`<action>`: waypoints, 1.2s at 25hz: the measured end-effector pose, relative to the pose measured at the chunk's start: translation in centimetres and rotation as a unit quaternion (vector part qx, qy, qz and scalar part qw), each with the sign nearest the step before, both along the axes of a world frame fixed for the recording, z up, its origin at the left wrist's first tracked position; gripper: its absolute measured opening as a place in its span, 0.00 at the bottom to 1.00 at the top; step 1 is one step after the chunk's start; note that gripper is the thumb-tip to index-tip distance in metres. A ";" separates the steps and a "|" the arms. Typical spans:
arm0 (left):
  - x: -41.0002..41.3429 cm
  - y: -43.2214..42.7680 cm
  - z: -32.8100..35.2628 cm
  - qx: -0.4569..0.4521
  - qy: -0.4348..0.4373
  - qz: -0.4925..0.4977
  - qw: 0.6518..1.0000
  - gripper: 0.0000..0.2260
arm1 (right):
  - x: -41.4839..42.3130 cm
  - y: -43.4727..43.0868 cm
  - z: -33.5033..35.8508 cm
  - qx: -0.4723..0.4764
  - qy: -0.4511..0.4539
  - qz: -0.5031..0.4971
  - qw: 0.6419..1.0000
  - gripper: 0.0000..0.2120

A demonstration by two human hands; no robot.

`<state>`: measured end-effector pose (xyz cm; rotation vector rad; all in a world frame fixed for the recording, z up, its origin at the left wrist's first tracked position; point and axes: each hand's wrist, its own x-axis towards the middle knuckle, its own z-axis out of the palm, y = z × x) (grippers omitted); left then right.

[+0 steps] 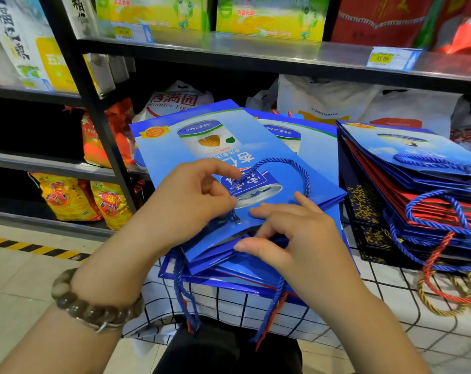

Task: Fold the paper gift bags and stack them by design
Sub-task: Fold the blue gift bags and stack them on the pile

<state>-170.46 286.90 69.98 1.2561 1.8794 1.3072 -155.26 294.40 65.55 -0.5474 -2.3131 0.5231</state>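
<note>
Gripping bag (175, 155) edge — right hand (293, 238); left hand (191, 201) pinches cord (285, 162)

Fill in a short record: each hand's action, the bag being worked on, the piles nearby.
left hand: pinches the blue rope handle
right hand: grips the top blue gift bag at its mouth
beneath: pile of matching blue bags
right side: mixed stack of blue, red and dark bags
surface: white grid-patterned cloth

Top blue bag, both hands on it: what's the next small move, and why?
Probably lay the rope handle flat and press the top blue bag down: left hand pinches the handle, right hand grips the near edge, which sits lifted off the blue pile.
</note>
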 end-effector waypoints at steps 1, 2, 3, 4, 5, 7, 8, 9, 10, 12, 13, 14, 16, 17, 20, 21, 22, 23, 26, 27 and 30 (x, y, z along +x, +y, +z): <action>-0.1 0.2 -0.3 0.006 0.024 0.024 0.999 0.13 | 0.1 0.0 0.1 -0.010 -0.015 0.007 1.000 0.19; -0.2 0.3 -0.5 0.011 0.044 0.047 0.998 0.14 | 0.1 0.0 0.0 -0.011 -0.032 0.013 0.999 0.17; -0.2 0.3 -0.7 0.016 0.057 0.061 0.996 0.14 | 0.1 -0.1 0.0 -0.004 -0.050 0.015 0.999 0.13; -0.1 0.2 -0.9 0.020 0.063 0.063 0.996 0.14 | 0.1 -0.2 0.0 0.003 -0.063 0.015 0.998 0.11; 0.0 0.1 -1.0 0.022 0.064 0.053 0.996 0.14 | 0.1 -0.2 0.2 0.014 -0.072 0.011 0.997 0.11; -0.1 -0.2 -0.9 0.021 0.048 0.017 0.998 0.13 | 0.0 -0.1 0.7 0.078 -0.085 0.005 0.993 0.15; -0.3 -0.4 -0.9 0.026 0.031 0.002 0.999 0.12 | 0.0 0.0 0.9 0.119 -0.094 0.004 0.988 0.17; -0.5 -0.5 -0.8 0.035 0.012 -0.011 0.999 0.11 | -0.1 0.1 1.2 0.149 -0.107 0.006 0.983 0.21; -0.7 -0.6 -0.7 0.047 -0.005 -0.024 0.999 0.10 | -0.3 0.3 1.2 0.163 -0.122 0.013 0.979 0.23; -0.6 -0.9 -0.6 0.063 -0.011 -0.060 0.996 0.07 | -0.7 0.2 1.0 0.195 -0.148 0.020 0.969 0.21; -0.5 -1.1 -0.6 0.071 -0.002 -0.072 0.995 0.07 | -0.9 0.0 0.8 0.216 -0.153 0.013 0.964 0.19; -0.6 -1.3 -0.6 0.083 -0.001 -0.077 0.994 0.08 | -1.0 0.0 0.6 0.237 -0.151 0.004 0.960 0.17; -1.6 -2.0 -0.7 0.116 -0.013 -0.084 0.990 0.09 | -1.0 0.2 0.9 0.251 -0.122 -0.021 0.960 0.16; -2.4 -2.5 -0.6 0.130 -0.008 -0.097 0.987 0.11 | -0.8 0.4 1.3 0.246 -0.092 -0.035 0.964 0.15; -4.6 -3.9 -0.6 0.121 0.115 -0.145 0.975 0.19 | -0.1 1.3 2.8 0.168 0.024 -0.051 0.984 0.17; -5.0 -4.0 -0.6 0.107 0.164 -0.139 0.971 0.23 | 0.0 1.5 3.3 0.143 0.049 -0.050 0.987 0.17; -5.0 -3.9 -0.6 0.099 0.206 -0.117 0.967 0.25 | -0.1 1.6 3.7 0.128 0.067 -0.048 0.988 0.17; -4.9 -3.4 -0.6 0.104 0.241 -0.084 0.961 0.23 | -0.3 1.7 3.9 0.116 0.086 -0.043 0.989 0.17; -4.7 -1.3 -0.3 0.168 0.267 -0.001 0.949 0.22 | -0.7 1.7 4.4 0.065 0.157 -0.017 0.985 0.13; -4.9 -0.7 -0.2 0.194 0.270 0.023 0.943 0.24 | -0.6 1.8 4.5 0.057 0.180 -0.017 0.982 0.12; -5.3 0.7 1.1 0.285 0.296 0.066 0.909 0.20 | 0.4 2.9 4.6 0.068 0.258 -0.099 0.959 0.21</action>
